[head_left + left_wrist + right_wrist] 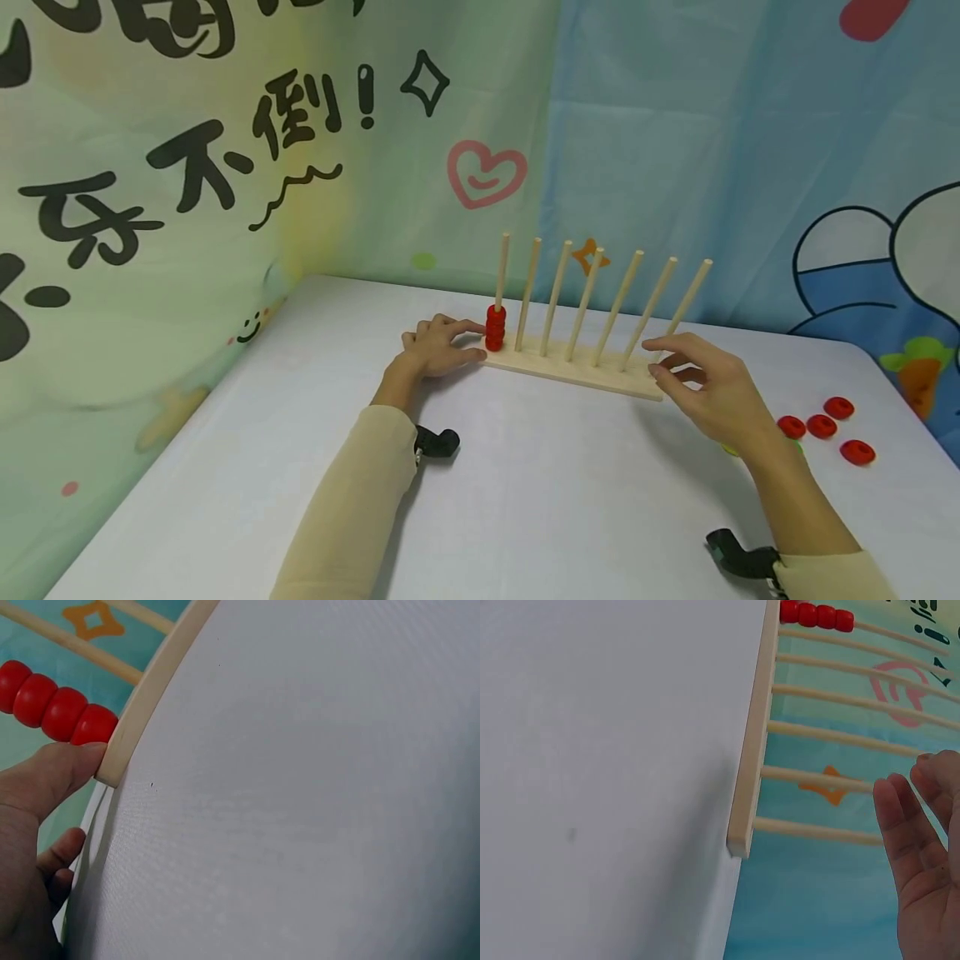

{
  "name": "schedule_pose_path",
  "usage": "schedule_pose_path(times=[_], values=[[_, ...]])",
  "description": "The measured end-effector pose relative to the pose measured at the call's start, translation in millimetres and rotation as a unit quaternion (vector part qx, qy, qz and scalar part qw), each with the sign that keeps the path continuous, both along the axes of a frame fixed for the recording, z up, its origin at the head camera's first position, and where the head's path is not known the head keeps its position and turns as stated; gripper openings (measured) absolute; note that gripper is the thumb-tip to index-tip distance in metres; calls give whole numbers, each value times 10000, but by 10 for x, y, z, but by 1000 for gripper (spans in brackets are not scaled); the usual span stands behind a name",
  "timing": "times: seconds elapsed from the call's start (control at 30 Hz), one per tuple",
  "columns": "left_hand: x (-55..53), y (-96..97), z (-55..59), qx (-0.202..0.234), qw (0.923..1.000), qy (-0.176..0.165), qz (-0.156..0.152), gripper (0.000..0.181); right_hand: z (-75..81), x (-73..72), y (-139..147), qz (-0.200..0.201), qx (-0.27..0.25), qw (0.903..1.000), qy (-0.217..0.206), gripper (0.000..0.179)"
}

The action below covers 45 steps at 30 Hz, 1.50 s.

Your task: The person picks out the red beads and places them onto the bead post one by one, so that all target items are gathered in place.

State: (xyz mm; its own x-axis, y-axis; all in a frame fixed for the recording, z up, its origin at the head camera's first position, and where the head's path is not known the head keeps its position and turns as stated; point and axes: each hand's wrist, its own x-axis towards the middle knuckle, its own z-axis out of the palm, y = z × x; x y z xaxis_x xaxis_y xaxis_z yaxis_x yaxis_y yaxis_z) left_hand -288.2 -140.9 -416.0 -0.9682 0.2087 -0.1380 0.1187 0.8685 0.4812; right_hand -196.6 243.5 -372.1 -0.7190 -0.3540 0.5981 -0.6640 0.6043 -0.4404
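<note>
A pale wooden peg stand [570, 372] lies across the table, with a row of several upright pegs on its base. Several red beads [495, 327] are stacked on its leftmost peg, seen also in the left wrist view as red beads [63, 711]. My left hand [438, 346] holds the left end of the base between thumb and forefinger; the thumb [56, 772] lies beside the lowest bead. By the rightmost peg, my right hand [708, 387] hovers with fingers loosely bent. Nothing shows between those fingers in the right wrist view.
On the table [540, 500] at the right lie several loose red beads [822, 427]. A yellow piece [730, 450] and a green piece [797, 447] peek out from behind my right hand and wrist. A printed cloth backdrop [645, 125] hangs behind the table.
</note>
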Motion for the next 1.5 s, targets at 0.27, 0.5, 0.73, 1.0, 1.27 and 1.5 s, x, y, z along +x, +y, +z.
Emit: schedule_pose_path(times=[0.27, 0.5, 0.73, 1.0, 1.27, 1.5], values=[[1, -23, -12, 17, 10000, 28, -10, 52, -19, 31, 204, -299, 182, 9994, -10, 45], [10, -32, -5, 39, 10000, 24, 1, 52, -73, 48, 361, -388, 174, 9991, 10, 47], [14, -35, 4, 78, 10000, 20, -15, 52, -102, 105, 511, -538, 211, 9983, -88, 50], [1, -28, 1, 31, 10000, 21, -21, 52, -118, 127, 689, -705, 189, 9973, -88, 51], [11, -4, 24, 45, 10000, 10, -14, 52, -141, 162, 876, -764, 100, 9969, -147, 51], [10, 6, 16, 37, 10000, 2, -3, 52, -201, 232, 1047, -1379, 296, 9890, -442, 43]])
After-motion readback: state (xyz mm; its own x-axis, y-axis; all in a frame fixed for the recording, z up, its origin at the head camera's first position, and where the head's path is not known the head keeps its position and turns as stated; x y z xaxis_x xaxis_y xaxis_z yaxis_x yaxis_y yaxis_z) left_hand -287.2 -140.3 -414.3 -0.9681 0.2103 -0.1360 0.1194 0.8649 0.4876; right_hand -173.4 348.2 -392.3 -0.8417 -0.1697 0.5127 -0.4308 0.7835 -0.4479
